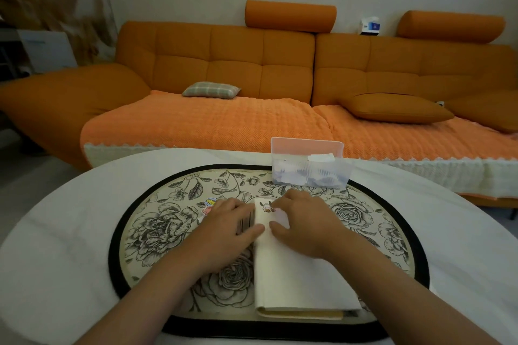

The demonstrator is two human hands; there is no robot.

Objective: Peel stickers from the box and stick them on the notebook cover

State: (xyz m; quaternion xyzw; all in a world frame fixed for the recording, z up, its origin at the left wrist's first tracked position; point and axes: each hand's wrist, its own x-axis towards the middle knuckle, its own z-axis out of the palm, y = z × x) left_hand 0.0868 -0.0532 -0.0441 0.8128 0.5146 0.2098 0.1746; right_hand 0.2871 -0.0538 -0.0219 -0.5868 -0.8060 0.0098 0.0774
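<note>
A cream notebook [297,277] lies closed on the floral mat, spine to the left. A small cartoon dog sticker [266,207] sits near the cover's far edge. My right hand [302,223] rests flat on the cover, fingertips touching beside that sticker. My left hand [224,228] lies palm down at the notebook's left edge, its thumb on the cover and its fingers over a barcoded sheet [245,223]. A colourful sticker sheet [208,204] peeks out left of that hand. The clear sticker box [311,172] with an open pink lid stands behind the notebook.
The oval floral mat [157,227] with a black rim lies on a round white table [56,232]. An orange sofa [252,70] with cushions fills the background beyond the table's far edge.
</note>
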